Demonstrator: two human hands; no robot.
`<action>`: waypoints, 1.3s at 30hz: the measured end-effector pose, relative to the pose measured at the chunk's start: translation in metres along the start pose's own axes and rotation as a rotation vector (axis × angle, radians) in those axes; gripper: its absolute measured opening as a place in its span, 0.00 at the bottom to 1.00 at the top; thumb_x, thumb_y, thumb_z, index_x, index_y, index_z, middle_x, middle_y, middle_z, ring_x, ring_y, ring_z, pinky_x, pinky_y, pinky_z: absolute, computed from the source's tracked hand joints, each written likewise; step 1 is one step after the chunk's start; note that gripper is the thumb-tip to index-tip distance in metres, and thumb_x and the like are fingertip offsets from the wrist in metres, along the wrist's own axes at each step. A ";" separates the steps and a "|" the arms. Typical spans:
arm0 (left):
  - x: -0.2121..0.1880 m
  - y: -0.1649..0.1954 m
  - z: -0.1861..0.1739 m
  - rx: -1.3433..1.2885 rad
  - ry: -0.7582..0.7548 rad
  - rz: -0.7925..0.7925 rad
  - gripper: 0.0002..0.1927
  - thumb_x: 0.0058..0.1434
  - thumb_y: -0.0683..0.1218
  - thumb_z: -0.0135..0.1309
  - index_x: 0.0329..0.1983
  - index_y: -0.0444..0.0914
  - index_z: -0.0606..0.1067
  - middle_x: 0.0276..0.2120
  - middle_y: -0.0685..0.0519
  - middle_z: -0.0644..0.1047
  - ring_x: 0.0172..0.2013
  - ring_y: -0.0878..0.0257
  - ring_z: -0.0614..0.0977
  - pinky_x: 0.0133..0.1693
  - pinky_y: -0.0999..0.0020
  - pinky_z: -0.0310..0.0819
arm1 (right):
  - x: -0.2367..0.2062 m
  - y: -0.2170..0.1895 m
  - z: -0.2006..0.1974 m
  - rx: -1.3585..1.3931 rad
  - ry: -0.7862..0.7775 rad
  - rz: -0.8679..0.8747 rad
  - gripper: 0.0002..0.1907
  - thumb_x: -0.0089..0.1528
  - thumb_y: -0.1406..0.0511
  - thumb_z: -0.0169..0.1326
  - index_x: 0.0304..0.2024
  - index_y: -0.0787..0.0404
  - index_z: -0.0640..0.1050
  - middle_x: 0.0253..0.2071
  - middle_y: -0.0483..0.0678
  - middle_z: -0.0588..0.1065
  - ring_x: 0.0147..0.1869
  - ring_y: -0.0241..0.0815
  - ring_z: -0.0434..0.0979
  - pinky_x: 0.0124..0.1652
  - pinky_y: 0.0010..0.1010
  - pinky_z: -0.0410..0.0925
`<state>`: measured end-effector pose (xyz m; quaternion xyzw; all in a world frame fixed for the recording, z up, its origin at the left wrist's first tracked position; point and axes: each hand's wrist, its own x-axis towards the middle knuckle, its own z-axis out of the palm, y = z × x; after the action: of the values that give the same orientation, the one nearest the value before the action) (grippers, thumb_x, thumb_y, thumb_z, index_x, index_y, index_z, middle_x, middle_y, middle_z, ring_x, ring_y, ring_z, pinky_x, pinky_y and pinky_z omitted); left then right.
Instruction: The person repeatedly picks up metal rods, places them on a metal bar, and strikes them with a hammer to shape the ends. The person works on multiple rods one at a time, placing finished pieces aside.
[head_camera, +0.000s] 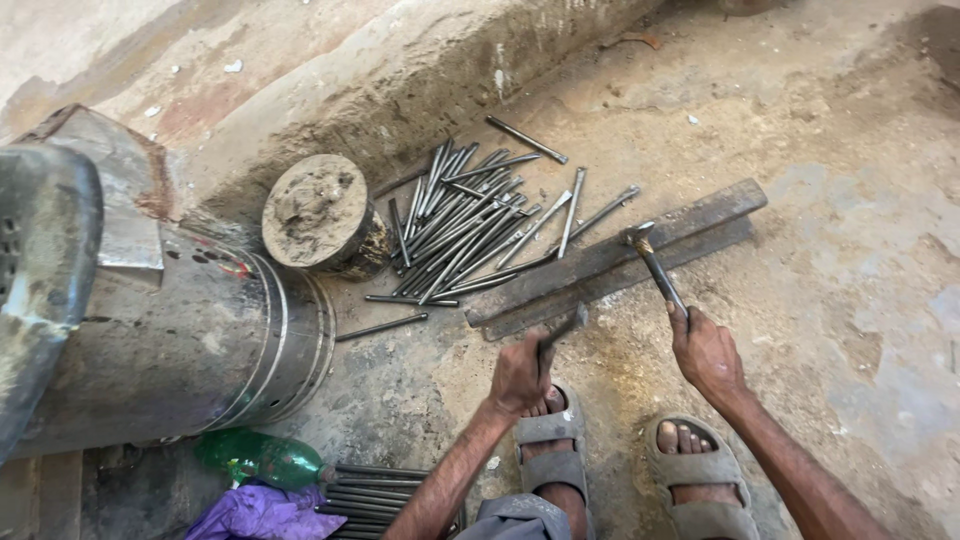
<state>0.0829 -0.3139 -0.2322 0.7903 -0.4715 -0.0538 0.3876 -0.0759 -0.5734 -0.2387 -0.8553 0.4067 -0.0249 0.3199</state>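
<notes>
My right hand (706, 352) grips the handle of a hammer (655, 265) whose head rests on a long flat steel bar (620, 255) lying on the concrete floor. My left hand (520, 375) is closed around a thin metal rod (563, 328), holding one end of it against the near edge of the bar. A heap of similar grey rods (470, 225) lies just beyond the bar. Both my sandalled feet (620, 455) are below the hands.
A large metal drum (190, 340) lies on its side at left, with a round mud-caked can (318, 212) behind it. A green plastic bottle (262, 457), purple cloth (262, 515) and another bundle of rods (375, 490) sit at the bottom. A low concrete ledge (420, 70) runs along the back.
</notes>
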 end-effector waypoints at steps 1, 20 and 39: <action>0.006 -0.004 0.003 0.040 -0.089 -0.128 0.11 0.77 0.48 0.38 0.45 0.36 0.67 0.17 0.54 0.69 0.11 0.64 0.68 0.12 0.65 0.62 | 0.000 0.002 0.001 -0.021 0.065 -0.061 0.33 0.75 0.44 0.34 0.42 0.63 0.79 0.22 0.62 0.75 0.26 0.64 0.75 0.27 0.56 0.67; 0.073 -0.018 -0.003 0.589 -0.448 -0.334 0.07 0.70 0.44 0.43 0.46 0.36 0.68 0.33 0.37 0.82 0.37 0.41 0.86 0.36 0.47 0.82 | -0.006 0.004 -0.006 0.048 -0.212 0.027 0.35 0.70 0.42 0.32 0.39 0.62 0.78 0.13 0.47 0.67 0.14 0.40 0.66 0.17 0.41 0.62; 0.071 -0.020 -0.002 0.571 -0.459 -0.362 0.06 0.70 0.42 0.42 0.47 0.37 0.69 0.33 0.38 0.82 0.36 0.41 0.86 0.36 0.47 0.81 | -0.025 -0.030 -0.029 0.110 0.041 -0.172 0.26 0.75 0.48 0.40 0.42 0.61 0.78 0.22 0.57 0.71 0.23 0.55 0.71 0.26 0.48 0.64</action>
<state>0.1369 -0.3641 -0.2241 0.9038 -0.3952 -0.1630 0.0214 -0.0811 -0.5569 -0.1928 -0.8677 0.3360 -0.0919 0.3546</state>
